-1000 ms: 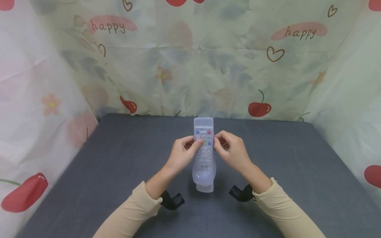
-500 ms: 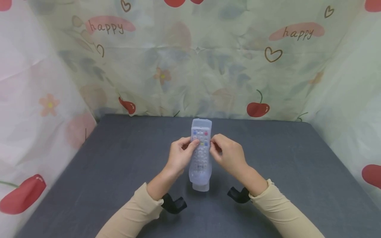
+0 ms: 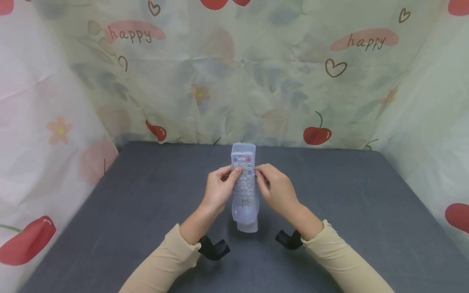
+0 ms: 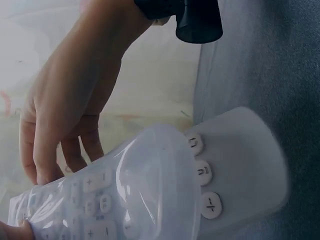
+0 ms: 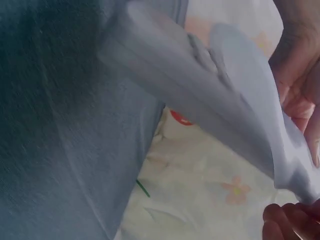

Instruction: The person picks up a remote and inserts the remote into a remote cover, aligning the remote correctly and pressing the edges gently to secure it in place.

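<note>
A white remote control (image 3: pixel 244 179) stands tilted between both hands, in a translucent silicone cover (image 3: pixel 245 211). My left hand (image 3: pixel 217 188) grips its left side, thumb on the front over the buttons. My right hand (image 3: pixel 280 189) pinches the cover's right edge between thumb and index finger. In the left wrist view the cover's flared lower lip (image 4: pixel 175 180) lifts off the front, and the remote's bottom end (image 4: pixel 250 160) sticks out past it, with white buttons showing. The right wrist view shows the cover's front flap (image 5: pixel 245 70) bulging away from the remote. Above the buttons, the cover (image 3: pixel 243 147) extends past the remote's top.
Below lies a dark grey cloth-covered table (image 3: pixel 165 211). Printed curtains (image 3: pixel 242 101) enclose the back and both sides. Black camera mounts hang under the left wrist (image 3: pixel 214 249) and right wrist (image 3: pixel 289 240).
Both hands and the remote control have shifted slightly left in the head view. The right hand's fingers have moved a little along the cover's right edge; the left hand keeps its grip.
</note>
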A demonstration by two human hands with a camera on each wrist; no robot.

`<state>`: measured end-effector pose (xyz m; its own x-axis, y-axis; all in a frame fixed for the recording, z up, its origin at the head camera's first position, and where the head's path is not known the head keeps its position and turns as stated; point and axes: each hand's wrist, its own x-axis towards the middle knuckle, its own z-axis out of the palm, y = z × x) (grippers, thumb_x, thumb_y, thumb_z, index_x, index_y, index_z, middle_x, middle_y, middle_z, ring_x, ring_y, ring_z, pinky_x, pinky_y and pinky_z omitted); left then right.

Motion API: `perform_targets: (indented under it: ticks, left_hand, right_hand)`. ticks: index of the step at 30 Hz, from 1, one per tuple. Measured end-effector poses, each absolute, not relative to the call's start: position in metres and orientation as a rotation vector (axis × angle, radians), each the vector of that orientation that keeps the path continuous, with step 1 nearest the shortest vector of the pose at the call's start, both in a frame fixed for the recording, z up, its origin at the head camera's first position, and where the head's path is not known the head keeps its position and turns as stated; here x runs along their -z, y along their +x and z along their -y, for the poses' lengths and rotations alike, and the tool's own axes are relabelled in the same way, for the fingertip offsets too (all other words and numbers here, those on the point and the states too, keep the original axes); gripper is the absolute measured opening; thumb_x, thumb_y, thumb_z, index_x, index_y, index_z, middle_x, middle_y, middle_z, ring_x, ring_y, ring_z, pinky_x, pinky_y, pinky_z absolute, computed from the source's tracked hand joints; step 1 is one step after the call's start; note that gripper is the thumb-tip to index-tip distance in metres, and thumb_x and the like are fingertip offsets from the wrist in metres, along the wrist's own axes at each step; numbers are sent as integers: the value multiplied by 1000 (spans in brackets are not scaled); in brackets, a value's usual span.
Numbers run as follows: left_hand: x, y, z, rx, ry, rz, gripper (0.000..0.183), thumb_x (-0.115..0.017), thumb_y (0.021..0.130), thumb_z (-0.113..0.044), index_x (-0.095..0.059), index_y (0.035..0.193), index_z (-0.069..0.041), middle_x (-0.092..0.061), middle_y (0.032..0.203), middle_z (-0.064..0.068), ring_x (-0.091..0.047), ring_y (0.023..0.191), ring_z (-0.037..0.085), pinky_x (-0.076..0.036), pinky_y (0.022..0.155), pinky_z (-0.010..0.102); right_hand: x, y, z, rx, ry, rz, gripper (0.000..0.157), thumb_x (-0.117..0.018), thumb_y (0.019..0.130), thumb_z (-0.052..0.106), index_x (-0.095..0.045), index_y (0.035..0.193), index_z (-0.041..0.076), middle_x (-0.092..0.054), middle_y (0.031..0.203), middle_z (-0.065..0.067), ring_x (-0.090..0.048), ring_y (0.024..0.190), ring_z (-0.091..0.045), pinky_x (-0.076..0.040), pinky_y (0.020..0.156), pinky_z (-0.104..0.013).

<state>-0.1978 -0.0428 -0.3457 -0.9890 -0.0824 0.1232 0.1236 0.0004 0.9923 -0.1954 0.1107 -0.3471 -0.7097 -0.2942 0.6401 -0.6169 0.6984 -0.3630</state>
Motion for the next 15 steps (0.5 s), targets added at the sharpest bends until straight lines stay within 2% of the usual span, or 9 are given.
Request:
perform_targets:
  ticks: [2, 5, 8, 15]
  left_hand:
    - [346, -199, 44, 2116, -45, 2109, 27, -59, 91, -12, -65, 112, 5, -63, 97, 24, -55, 70, 7, -49, 61, 22]
    - [347, -199, 45, 2091, -50, 2100, 27, -60, 91, -13, -66, 111, 5, -64, 97, 24, -54, 69, 6, -48, 60, 22]
    - [347, -199, 44, 2063, -74, 2102, 27, -60, 91, -14, -66, 110, 4, -64, 96, 24, -55, 69, 5, -48, 60, 22]
    - [347, -197, 44, 2017, -167, 2147, 26, -61, 91, -15, -67, 108, 3, -65, 91, 23, -54, 69, 6, -47, 61, 22]
  right_hand:
    - [352, -194, -109, -873, 704, 2398, 19, -55, 92, 8, -61, 108, 0, -64, 90, -11, -62, 74, -17, -53, 63, -30]
    - [359, -190, -105, -1042, 719, 2448, 37, -60, 91, 12, -48, 123, -1, -66, 103, -17, -68, 82, -23, -56, 67, -32]
    - [363, -188, -102, -1191, 736, 2437, 49, -64, 88, 12, -38, 127, 1, -66, 106, -22, -70, 81, -28, -57, 66, -31]
    - [364, -192, -105, -1402, 718, 2389, 43, -66, 86, 8, -39, 120, 1, -67, 103, -25, -71, 78, -31, -57, 64, -32]
